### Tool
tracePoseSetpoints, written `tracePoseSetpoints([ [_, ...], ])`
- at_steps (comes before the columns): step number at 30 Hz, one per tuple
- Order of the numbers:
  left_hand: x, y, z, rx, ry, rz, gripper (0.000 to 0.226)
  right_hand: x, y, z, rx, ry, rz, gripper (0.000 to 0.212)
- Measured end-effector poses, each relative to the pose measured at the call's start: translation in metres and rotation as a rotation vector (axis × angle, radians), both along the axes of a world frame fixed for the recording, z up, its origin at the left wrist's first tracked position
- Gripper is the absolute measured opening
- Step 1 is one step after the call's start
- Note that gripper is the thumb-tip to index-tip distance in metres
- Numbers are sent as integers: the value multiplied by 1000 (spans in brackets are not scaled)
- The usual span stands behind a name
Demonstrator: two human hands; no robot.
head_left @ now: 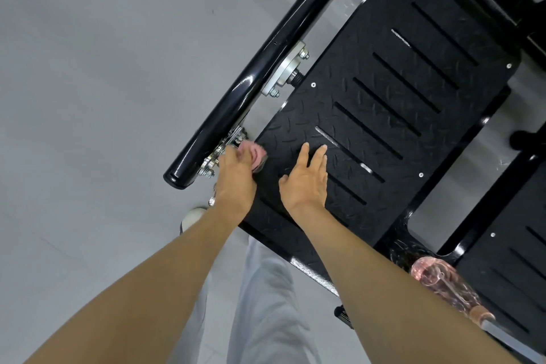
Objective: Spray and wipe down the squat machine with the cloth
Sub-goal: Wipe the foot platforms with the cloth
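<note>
Forearms [153,284] cross grey floor [88,68], left hand [236,174] holding cloth [256,154] at black footplate [384,91].

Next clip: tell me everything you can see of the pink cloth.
The pink cloth is bunched into a small wad, mostly hidden inside the left hand, which grips it. Only a folded pink edge shows beyond the hand. It sits at the corner of the black textured footplate, beside a bolted bracket; whether it touches the plate is unclear.

A smooth, matte, pale grey floor [88,68] fills the left side, evenly and softly lit, with a few faint scuff marks.
</note>
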State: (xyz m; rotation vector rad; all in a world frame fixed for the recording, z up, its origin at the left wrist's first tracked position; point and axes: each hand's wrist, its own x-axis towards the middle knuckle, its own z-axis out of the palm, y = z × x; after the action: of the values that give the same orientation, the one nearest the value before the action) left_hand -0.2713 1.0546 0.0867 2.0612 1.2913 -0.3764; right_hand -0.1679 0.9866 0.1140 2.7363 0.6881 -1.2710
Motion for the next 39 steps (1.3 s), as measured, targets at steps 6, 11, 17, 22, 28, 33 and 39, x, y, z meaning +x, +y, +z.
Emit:
tracePoseSetpoints([
  [6,90,35,3,21,-34,-72,55,37,0,-3,1,-28,-20,82],
  [11,62,32,-6,4,-90,-43,56,74,0,-5,1,-48,-39,84],
  [17,73,27,-4,78,-96,-119,62,115,4,-8,21,-55,-49,96],
  [22,180,54,2,118,-3,-64,48,146,11,-13,34,-58,-51,104],
  [28,202,67,-10,163,-41,-224,66,190,33,-15,65,-66,-74,113],
  [33,151,52,-7,170,-60,-471,84,232,45,-14,7,-53,-91,122],
  [39,235,75,-11,233,-15,-281,73,261,51,-21,-90,-31,-129,133],
])
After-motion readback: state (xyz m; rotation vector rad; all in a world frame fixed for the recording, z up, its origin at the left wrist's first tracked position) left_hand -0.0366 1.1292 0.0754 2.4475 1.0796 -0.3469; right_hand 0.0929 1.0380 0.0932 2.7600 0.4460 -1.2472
